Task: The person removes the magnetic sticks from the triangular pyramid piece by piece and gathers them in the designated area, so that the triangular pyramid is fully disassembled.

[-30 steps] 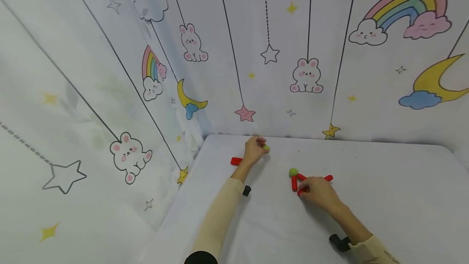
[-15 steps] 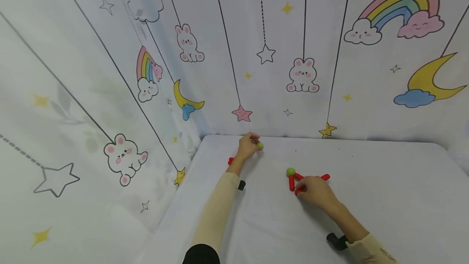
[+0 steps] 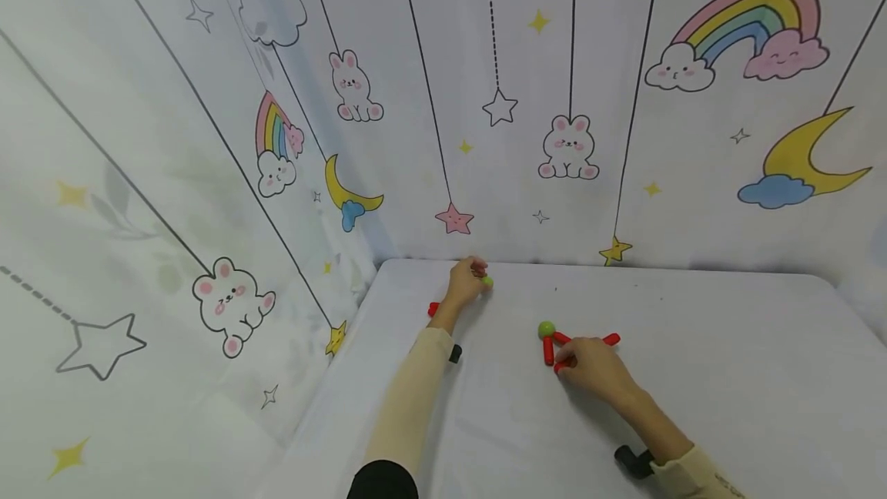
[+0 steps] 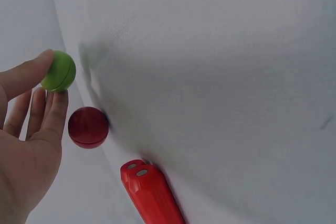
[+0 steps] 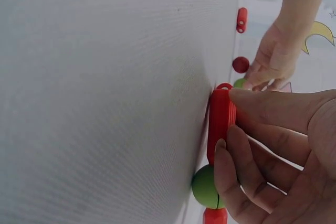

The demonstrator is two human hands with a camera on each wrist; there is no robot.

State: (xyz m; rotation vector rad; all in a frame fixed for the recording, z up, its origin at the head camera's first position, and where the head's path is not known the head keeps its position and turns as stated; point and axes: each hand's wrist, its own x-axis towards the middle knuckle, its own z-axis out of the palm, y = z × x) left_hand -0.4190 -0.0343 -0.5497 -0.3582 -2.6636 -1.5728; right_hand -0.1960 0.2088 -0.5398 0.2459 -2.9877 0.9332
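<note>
My left hand (image 3: 467, 280) is at the back left of the table. Its thumb and fingertips pinch a green ball (image 4: 59, 72), which has a seam line. In the left wrist view a dark red ball (image 4: 88, 127) lies near those fingers, and red rods (image 4: 152, 192) with metallic end discs lie beyond it. My right hand (image 3: 597, 366) pinches a red rod (image 5: 219, 124) between thumb and fingers. That rod's end meets a green ball (image 5: 206, 186), with another red rod (image 5: 215, 216) past it. A second green ball (image 3: 547, 329) touches or nearly touches two red rods (image 3: 548, 350).
A red rod's end (image 3: 611, 339) shows behind my right hand, which hides the middle of the assembly. The white table (image 3: 728, 376) ends at a cloth backdrop (image 3: 416, 98) printed with bunnies, stars and rainbows. Dark wrist devices (image 3: 634, 462) sit on both arms.
My left hand has shifted slightly left with the green ball, its forearm now covering more of the red rods there. My right hand stays almost still. The head view has turned slightly.
</note>
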